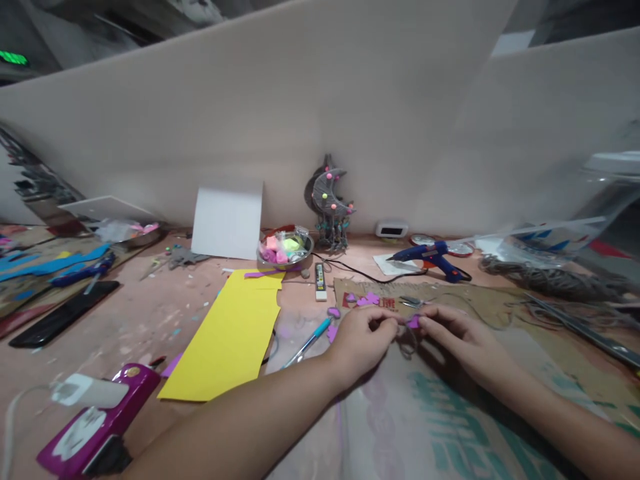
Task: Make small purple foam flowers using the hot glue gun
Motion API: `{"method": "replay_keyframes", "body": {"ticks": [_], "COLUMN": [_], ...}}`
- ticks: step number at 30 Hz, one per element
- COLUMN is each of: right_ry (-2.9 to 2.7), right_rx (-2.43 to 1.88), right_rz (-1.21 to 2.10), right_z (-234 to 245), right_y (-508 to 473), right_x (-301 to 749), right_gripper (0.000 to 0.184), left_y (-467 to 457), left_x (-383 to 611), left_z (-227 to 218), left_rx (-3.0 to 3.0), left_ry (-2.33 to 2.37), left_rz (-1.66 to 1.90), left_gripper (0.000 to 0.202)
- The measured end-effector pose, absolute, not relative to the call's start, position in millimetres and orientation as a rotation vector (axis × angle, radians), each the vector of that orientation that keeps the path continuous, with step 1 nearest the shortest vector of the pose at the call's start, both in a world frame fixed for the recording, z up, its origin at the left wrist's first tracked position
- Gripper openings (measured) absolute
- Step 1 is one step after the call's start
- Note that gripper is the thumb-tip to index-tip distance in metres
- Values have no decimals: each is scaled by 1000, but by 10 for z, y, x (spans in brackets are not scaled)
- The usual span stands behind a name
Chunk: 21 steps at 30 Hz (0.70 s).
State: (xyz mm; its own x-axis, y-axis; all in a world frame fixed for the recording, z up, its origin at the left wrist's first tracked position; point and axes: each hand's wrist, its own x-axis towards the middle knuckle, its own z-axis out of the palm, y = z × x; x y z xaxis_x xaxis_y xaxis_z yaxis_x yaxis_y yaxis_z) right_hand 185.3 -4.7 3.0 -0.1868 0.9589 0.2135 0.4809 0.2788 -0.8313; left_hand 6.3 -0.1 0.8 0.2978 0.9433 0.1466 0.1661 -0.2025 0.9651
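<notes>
My left hand (361,337) and my right hand (453,333) meet over a sheet of brown cardboard (500,313), fingertips almost touching. Both are pinched closed. Between them sits a small purple paper shape (413,322), with a thin grey string (407,343) looping down below it. Which hand grips the string I cannot make out. More purple cut-outs (369,299) lie on the cardboard just beyond my left hand. A teal pen (311,339) lies left of that hand.
A yellow paper sheet (227,333) lies left of centre. A blue glue gun (433,257) rests behind the cardboard, a bowl of coloured bits (284,250) near a moon ornament (330,197). A magenta punch (97,420) and black phone (63,313) sit left. Twine (545,279) lies right.
</notes>
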Motion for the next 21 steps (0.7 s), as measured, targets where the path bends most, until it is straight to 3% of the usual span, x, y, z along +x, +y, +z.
{"method": "replay_keyframes", "body": {"ticks": [21], "right_ry": [-1825], "right_rx": [-1319], "right_rz": [826], "right_z": [59], "right_y": [-121], "right_x": [1822], "right_gripper": [24], "left_y": [-3], "left_x": [44], "left_z": [-45], "left_rx": [1701], "left_ry": [1026], "left_rz": [985], "left_gripper": [24]}}
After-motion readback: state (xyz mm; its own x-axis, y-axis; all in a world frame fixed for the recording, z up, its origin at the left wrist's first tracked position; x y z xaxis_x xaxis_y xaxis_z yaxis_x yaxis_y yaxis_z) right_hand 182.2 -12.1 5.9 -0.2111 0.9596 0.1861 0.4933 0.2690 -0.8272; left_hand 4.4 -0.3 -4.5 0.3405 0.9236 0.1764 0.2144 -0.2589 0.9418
